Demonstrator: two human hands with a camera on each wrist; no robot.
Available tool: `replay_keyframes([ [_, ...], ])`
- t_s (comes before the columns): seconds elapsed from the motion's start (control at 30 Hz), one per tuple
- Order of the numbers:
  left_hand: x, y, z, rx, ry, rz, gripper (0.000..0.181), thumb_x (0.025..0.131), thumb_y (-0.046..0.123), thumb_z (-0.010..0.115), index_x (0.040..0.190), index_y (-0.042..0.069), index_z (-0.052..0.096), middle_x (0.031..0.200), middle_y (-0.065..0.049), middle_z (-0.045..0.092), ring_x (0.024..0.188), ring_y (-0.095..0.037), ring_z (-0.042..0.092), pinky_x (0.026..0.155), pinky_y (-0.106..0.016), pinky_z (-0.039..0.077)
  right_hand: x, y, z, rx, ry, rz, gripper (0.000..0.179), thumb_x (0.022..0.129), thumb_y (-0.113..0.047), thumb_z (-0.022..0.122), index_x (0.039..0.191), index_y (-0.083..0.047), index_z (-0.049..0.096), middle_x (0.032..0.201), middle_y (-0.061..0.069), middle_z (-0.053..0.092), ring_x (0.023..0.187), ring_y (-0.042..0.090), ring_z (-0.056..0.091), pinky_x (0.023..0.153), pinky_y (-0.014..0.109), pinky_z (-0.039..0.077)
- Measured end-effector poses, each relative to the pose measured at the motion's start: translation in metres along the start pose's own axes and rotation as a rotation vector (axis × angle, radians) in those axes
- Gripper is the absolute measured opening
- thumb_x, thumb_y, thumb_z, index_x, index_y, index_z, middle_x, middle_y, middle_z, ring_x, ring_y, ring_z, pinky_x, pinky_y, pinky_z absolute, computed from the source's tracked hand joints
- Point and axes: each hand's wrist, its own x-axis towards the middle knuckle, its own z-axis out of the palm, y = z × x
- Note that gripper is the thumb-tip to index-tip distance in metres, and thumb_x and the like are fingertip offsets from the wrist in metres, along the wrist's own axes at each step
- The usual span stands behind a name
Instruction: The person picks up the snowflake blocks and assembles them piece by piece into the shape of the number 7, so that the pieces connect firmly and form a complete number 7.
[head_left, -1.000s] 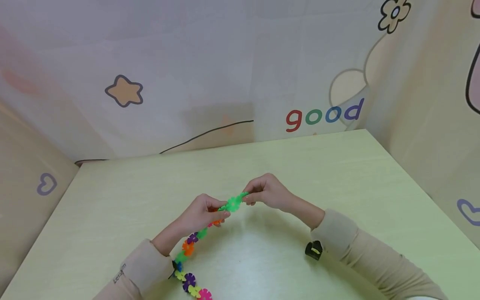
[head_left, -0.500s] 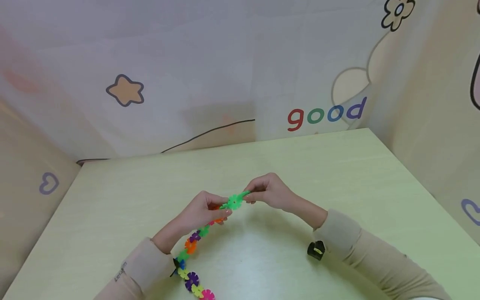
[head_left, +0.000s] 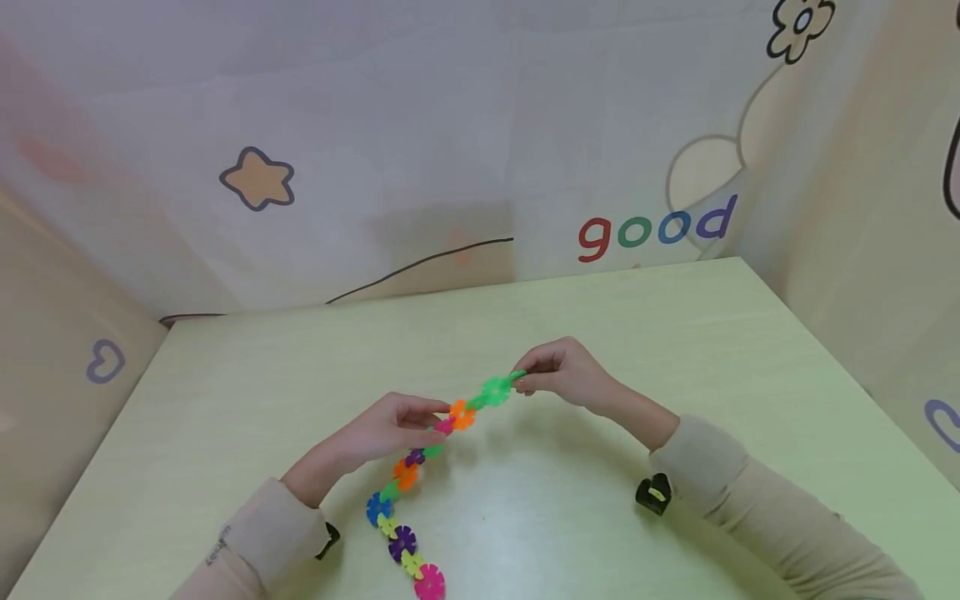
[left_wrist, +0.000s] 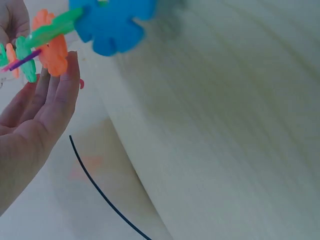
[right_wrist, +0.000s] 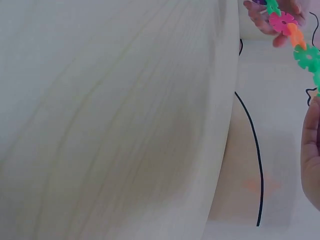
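A chain of interlocking plastic flower discs (head_left: 462, 414) in green, orange, pink, purple, blue and yellow runs from between my hands down to the table's near side. My right hand (head_left: 573, 375) pinches the green disc at its upper end. Beside the pink and orange discs is my left hand (head_left: 382, 433), its fingers loosely extended around the chain. In the left wrist view, those straight fingers (left_wrist: 62, 97) lie behind the orange disc, and a blue disc (left_wrist: 112, 27) is close to the camera. The right wrist view shows the right hand (right_wrist: 311, 155) below the green end discs (right_wrist: 307, 57).
The pale table (head_left: 585, 517) reaches back to a cloth backdrop (head_left: 420, 125) printed with a star and the word "good". Cloth sides stand left and right. A black wrist device (head_left: 654, 494) hangs at the right cuff, another (head_left: 328, 542) at the left.
My right hand has moved right and slightly up, drawing the chain's green end with it. The left hand has loosened and sits farther down the chain, with the orange and pink discs now uncovered.
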Motion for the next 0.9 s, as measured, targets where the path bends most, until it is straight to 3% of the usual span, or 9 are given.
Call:
replay_keyframes([
  [0.13,-0.007,-0.007,-0.006,0.004,-0.04,-0.005,0.053,0.084,0.02,0.066,0.13,-0.001,0.047,0.12,-0.014,0.055,0.107,-0.027,0.054,0.086,-0.034,0.048,-0.002,0.001,-0.006,-0.035,0.014,0.008,0.011,0.081,0.001,0.064,0.089,0.008,0.067,0.079,0.009,0.066,0.068,0.021,0.061,0.071,0.033,0.053],
  [0.27,-0.011,-0.014,-0.011,-0.013,-0.093,-0.025,0.057,0.083,0.014,0.067,0.131,-0.004,0.044,0.117,-0.015,0.057,0.105,-0.027,0.055,0.088,-0.035,0.047,-0.005,0.002,-0.013,-0.056,0.031,0.018,0.012,0.081,0.0,0.065,0.09,0.008,0.067,0.08,0.01,0.066,0.07,0.024,0.061,0.071,0.033,0.053],
  [0.4,-0.011,-0.019,-0.013,-0.013,-0.152,-0.058,0.056,0.081,0.011,0.068,0.131,-0.002,0.045,0.119,-0.013,0.057,0.106,-0.026,0.055,0.089,-0.036,0.046,-0.008,0.005,-0.019,-0.061,0.049,0.039,0.013,0.082,0.0,0.064,0.092,0.008,0.067,0.082,0.011,0.066,0.071,0.025,0.061,0.071,0.028,0.053],
  [0.57,-0.009,-0.024,-0.01,0.005,-0.208,-0.062,0.052,0.081,0.005,0.067,0.129,-0.001,0.048,0.123,-0.013,0.054,0.105,-0.025,0.056,0.089,-0.035,0.046,-0.011,0.008,-0.023,-0.062,0.055,0.049,0.013,0.082,0.0,0.064,0.092,0.009,0.066,0.085,0.018,0.065,0.074,0.035,0.061,0.071,0.029,0.053],
  [0.73,-0.007,-0.022,-0.007,0.025,-0.219,-0.042,0.047,0.081,0.001,0.064,0.126,-0.002,0.051,0.122,-0.014,0.055,0.105,-0.026,0.055,0.091,-0.037,0.045,-0.013,0.013,-0.028,-0.067,0.056,0.057,0.014,0.082,-0.001,0.065,0.092,0.008,0.066,0.083,0.015,0.066,0.075,0.035,0.061,0.071,0.028,0.053],
  [0.9,-0.003,-0.019,-0.01,0.071,-0.188,-0.029,0.044,0.083,0.006,0.063,0.126,0.004,0.054,0.121,-0.01,0.056,0.108,-0.026,0.052,0.092,-0.04,0.043,-0.02,0.017,-0.036,-0.09,0.05,0.085,0.013,0.083,-0.002,0.064,0.092,0.007,0.065,0.084,0.018,0.065,0.076,0.037,0.06,0.071,0.029,0.053],
])
